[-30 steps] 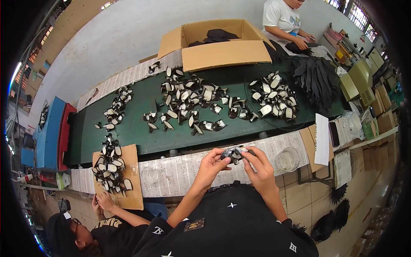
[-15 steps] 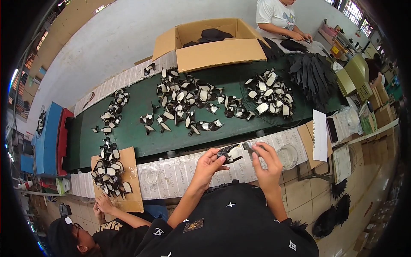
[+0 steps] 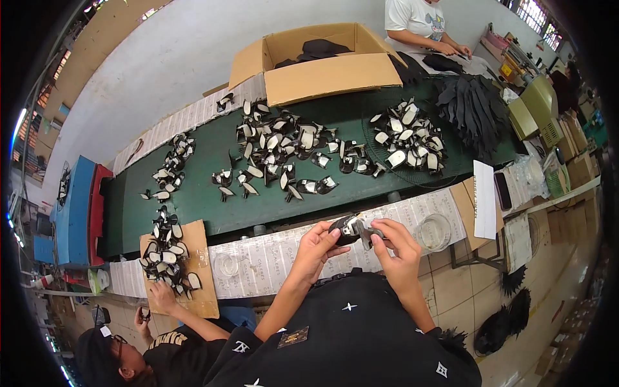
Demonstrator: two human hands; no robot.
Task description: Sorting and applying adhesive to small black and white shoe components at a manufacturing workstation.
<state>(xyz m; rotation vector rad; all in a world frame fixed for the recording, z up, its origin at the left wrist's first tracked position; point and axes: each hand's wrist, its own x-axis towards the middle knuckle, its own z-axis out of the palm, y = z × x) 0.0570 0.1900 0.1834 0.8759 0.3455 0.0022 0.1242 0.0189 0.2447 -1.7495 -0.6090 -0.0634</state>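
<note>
Over the front ledge, my left hand is closed around a small curved black shoe part with a pale inner face. My right hand pinches a small dark grey piece against the right end of that part. The kind of this grey piece cannot be made out. Beyond my hands, a large heap of similar black parts with cream pads covers the middle of the green conveyor belt. More of them fill a round wire tray to the right.
A co-worker at the lower left has one hand at a cardboard sheet piled with parts. Glass dishes stand on the ledge. Behind the belt is an open carton. Dark strips lie near another person.
My right hand has turned and brought the grey piece left, against the shoe part. The co-worker's hands have separated, one reaching up to the cardboard sheet.
</note>
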